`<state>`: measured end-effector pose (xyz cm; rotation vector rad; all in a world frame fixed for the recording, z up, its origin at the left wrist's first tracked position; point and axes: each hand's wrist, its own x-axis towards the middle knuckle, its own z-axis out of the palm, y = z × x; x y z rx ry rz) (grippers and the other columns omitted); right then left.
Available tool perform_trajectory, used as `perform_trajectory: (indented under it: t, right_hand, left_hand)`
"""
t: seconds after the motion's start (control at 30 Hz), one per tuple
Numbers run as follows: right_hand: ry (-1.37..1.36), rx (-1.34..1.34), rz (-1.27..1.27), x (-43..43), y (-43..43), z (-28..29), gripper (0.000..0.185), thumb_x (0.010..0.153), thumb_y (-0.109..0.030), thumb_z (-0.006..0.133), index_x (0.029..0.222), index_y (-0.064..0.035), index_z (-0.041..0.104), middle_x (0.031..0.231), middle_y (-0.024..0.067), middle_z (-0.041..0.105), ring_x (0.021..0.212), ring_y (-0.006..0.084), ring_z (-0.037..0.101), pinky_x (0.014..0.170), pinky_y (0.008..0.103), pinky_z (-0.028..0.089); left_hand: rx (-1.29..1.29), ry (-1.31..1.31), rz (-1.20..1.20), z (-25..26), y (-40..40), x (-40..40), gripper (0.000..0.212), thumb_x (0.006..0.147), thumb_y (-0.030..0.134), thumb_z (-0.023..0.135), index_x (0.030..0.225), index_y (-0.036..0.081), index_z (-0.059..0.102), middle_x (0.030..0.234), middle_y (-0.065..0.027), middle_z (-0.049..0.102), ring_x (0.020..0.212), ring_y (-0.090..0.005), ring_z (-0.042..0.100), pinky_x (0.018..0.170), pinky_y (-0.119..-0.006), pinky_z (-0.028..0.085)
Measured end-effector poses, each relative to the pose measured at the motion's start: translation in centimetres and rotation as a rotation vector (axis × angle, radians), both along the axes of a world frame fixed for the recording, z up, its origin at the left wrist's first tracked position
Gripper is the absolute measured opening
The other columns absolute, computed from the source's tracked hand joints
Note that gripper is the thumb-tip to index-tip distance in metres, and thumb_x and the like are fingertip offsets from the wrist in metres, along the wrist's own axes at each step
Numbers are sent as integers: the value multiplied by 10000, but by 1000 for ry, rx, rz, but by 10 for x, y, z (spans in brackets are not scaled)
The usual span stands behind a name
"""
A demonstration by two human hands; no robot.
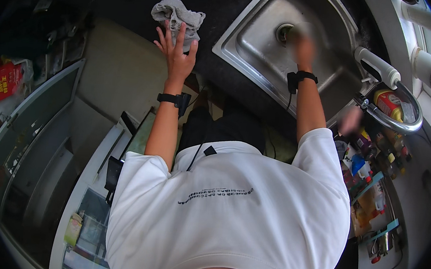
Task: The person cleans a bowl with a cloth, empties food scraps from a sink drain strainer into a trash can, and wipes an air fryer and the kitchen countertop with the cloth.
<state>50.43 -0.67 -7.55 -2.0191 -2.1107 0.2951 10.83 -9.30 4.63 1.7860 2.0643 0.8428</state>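
A crumpled grey cloth [189, 19] lies on the dark countertop [210, 13], left of the sink. My left hand [177, 59] has its fingers spread, with the fingertips over the near side of the cloth; whether they press on it I cannot tell. My right hand [304, 51] reaches down into the stainless steel sink [261, 41], close beside the drain [282, 34]. That hand is blurred, so its fingers and anything in them cannot be made out. Something greenish shows at the drain opening, partly hidden by the hand.
A white and chrome faucet [377, 66] with a curved hose stands at the sink's right edge. Several bottles and packets [369, 149] crowd the counter on the right. A cup holding scissors [428, 63] is by the window. A glass-panelled door [34, 117] stands at left.
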Motion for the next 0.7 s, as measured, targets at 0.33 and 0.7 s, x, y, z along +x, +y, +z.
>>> perform_trajectory:
  t: [0.33,0.7]
  right_hand:
    - [31,-64,-145,-38,-30,108,250,866,-303,559,986,-130,695,845,150,665,750,324,640,644,426,498]
    - [126,96,-28,-159,-105,263,139,802,-203,652,875,-103,713,785,85,652,668,249,626,650,345,485]
  left_hand:
    - [110,-116,74,54,-39,-1,384,855,240,606,1194,80,523,1404,-174,351,1299,-374,306,1046,-511,238]
    - [-437,-1401,-88,33,-78,43,366,858,201,676,1151,35,532,1033,-99,617,891,-131,607,776,-256,488]
